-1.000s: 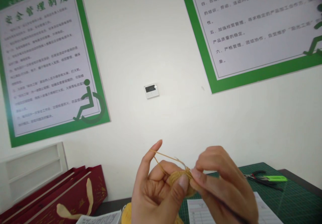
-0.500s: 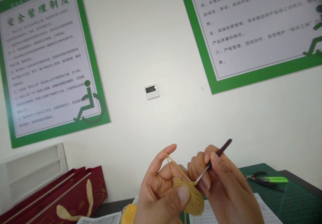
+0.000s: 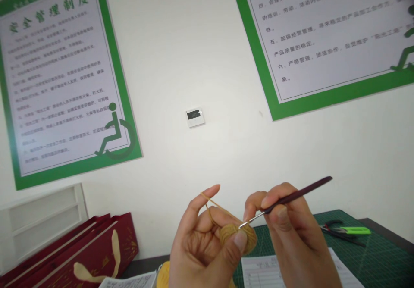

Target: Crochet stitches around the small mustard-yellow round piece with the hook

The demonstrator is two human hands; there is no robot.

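My left hand (image 3: pixel 197 240) pinches a small round crocheted piece of mustard-yellow yarn (image 3: pixel 238 238) between thumb and fingers. A strand of yarn (image 3: pixel 217 207) runs from the piece up over my raised index finger. My right hand (image 3: pixel 291 223) grips a crochet hook (image 3: pixel 293 199) with a long dark handle. The hook's thin metal tip touches the edge of the piece. A ball of the same yellow yarn (image 3: pixel 164 277) sits low in view, partly hidden by my left hand.
Under my hands lie a green cutting mat (image 3: pixel 375 253), a printed form (image 3: pixel 261 270) and pliers with green handles (image 3: pixel 343 230). Red gift bags (image 3: pixel 80 249) stand at lower left beside a white shelf unit (image 3: pixel 39 219). Green-framed notices (image 3: pixel 61 76) hang on the wall behind.
The crochet hook, hidden a second ago, now shows in my right hand, its handle swung lower and to the right. Its tip stays at the yellow piece, which has shifted slightly.
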